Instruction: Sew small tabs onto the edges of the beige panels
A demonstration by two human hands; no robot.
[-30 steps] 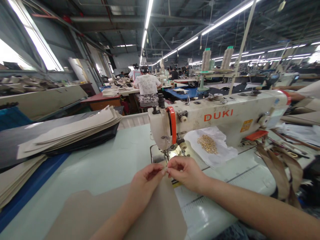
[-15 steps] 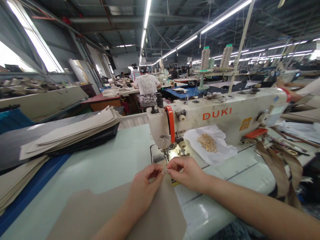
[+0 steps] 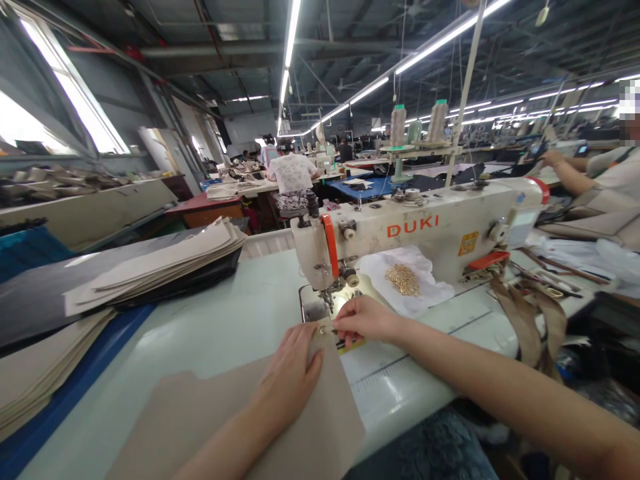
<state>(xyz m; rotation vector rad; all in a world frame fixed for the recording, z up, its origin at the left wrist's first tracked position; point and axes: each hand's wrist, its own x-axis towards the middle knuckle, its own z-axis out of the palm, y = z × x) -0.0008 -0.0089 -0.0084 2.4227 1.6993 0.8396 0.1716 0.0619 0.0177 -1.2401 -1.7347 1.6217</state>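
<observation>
My left hand [image 3: 290, 377] lies flat on a large beige panel [image 3: 200, 407], fingers stretched toward the needle area of the white sewing machine [image 3: 370, 237]. My right hand [image 3: 367, 319] is closed in a pinch at the panel's far end, on a small beige tab [image 3: 331, 328]. A small metal ring [image 3: 323, 330] shows on the tab, just beyond my left fingertips. The presser foot and needle [image 3: 330, 300] stand just behind the tab, under a bright lamp. My right fingers partly hide the tab's end.
Several gold rings [image 3: 403, 280] lie on a white sheet [image 3: 435, 283] under the machine arm. Stacked beige panels [image 3: 155, 263] rest at the left. Brown straps [image 3: 530, 320] hang at the right, near tools. Thread cones [image 3: 399, 127] stand behind; a co-worker's arm [image 3: 570, 173] shows far right.
My left hand has gone from a pinch to lying flat on the panel. The metal ring and tab have come into view. The right hand still pinches; the camera view has shifted slightly.
</observation>
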